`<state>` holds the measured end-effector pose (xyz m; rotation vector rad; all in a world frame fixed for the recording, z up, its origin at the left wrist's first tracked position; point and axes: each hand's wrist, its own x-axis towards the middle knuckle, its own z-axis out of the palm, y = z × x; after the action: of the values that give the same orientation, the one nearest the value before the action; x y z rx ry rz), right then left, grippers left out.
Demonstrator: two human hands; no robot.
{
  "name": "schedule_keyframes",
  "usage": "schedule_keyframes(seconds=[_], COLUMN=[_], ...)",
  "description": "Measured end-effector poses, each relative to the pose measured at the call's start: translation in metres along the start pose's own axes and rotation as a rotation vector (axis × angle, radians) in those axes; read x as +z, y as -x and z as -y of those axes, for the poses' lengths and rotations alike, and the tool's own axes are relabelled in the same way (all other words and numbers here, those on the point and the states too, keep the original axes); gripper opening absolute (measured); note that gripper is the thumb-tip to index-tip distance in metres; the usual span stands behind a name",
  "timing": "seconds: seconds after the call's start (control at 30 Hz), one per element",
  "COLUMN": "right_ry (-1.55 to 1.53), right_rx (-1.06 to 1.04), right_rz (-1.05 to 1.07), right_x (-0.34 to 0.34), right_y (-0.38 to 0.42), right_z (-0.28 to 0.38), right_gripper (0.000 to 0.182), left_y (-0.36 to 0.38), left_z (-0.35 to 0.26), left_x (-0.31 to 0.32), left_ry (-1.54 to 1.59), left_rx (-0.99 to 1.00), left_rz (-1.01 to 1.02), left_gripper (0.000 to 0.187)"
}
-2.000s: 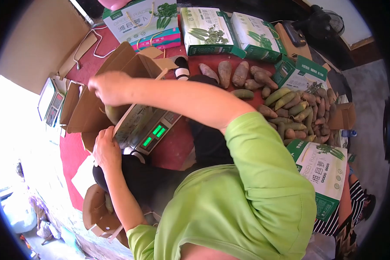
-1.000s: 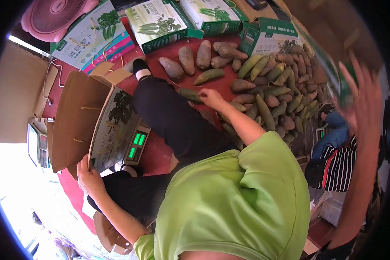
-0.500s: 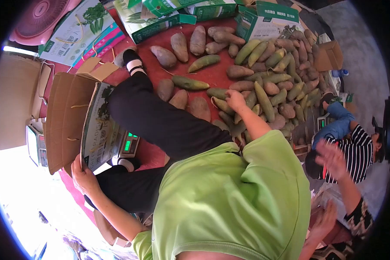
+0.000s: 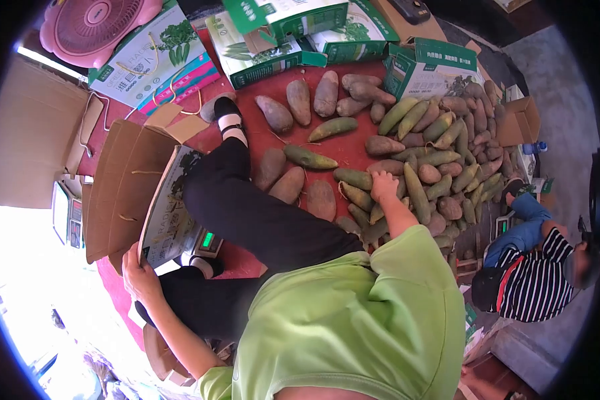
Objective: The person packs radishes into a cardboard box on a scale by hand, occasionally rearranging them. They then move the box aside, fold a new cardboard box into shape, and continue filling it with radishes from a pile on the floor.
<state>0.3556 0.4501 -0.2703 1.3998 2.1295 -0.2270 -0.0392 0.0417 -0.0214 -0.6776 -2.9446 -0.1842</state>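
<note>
My left hand (image 4: 141, 273) grips the near edge of an open cardboard box (image 4: 170, 207) printed with green radish artwork, which leans beside my leg on a digital scale (image 4: 210, 241). My right hand (image 4: 385, 189) is at the near side of a large heap of radishes, its fingers bent down and closed at the end of a green radish (image 4: 352, 177). The fingertips are partly hidden among the radishes. Around it lie more green radishes (image 4: 417, 193) and brownish-red root vegetables (image 4: 383, 145).
Printed cartons (image 4: 433, 70) stand along the back. A pink fan (image 4: 99, 23) is at the far left. Several loose roots (image 4: 299, 102) lie on the red mat (image 4: 247, 93). At the right a person in a striped shirt (image 4: 537, 283) sits by another scale (image 4: 502, 225).
The view has tilted, so the scene sits lower and further right. Both my hands keep nearly the same places. The other person's raised hands at lower right have mostly left view.
</note>
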Motion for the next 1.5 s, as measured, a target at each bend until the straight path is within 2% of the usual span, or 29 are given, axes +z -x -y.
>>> schedule_keyframes(seconds=[0.2, 0.27, 0.5, 0.6, 0.87, 1.1, 1.3, 1.5], right_ry=[0.013, -0.076, -0.098, -0.033, -0.164, -0.131, -0.519, -0.68], right_rx=[0.071, 0.093, 0.105, 0.065, 0.029, -0.062, -0.496, -0.987], right_rz=[0.04, -0.006, -0.002, 0.0, 0.065, 0.024, -0.399, -0.601], right_x=[-0.007, 0.003, 0.024, 0.003, -0.007, -0.086, -0.194, -0.322], right_y=[-0.008, -0.013, -0.024, -0.011, -0.011, 0.003, 0.024, 0.083], right_z=[0.009, 0.007, 0.011, 0.021, 0.03, 0.052, 0.09, 0.18], right_gripper=[0.043, 0.043, 0.042, 0.044, 0.051, 0.06, 0.067, 0.062], left_y=[0.0, 0.001, 0.0, -0.001, -0.001, -0.001, -0.001, 0.0], left_z=[0.004, 0.0, 0.0, 0.0, -0.002, 0.0, 0.0, 0.005], left_x=[0.004, 0.0, 0.001, 0.001, -0.003, -0.01, -0.011, -0.007], left_ry=[-0.022, -0.016, 0.017, 0.011, 0.028, 0.043, 0.067, 0.052], left_rx=[-0.015, -0.031, -0.017, -0.024, -0.043, -0.009, -0.009, 0.018], left_rz=[-0.004, -0.003, -0.039, -0.043, -0.024, -0.007, 0.0, 0.018], left_gripper=[0.031, 0.032, 0.036, 0.036, 0.036, 0.039, 0.037, 0.032])
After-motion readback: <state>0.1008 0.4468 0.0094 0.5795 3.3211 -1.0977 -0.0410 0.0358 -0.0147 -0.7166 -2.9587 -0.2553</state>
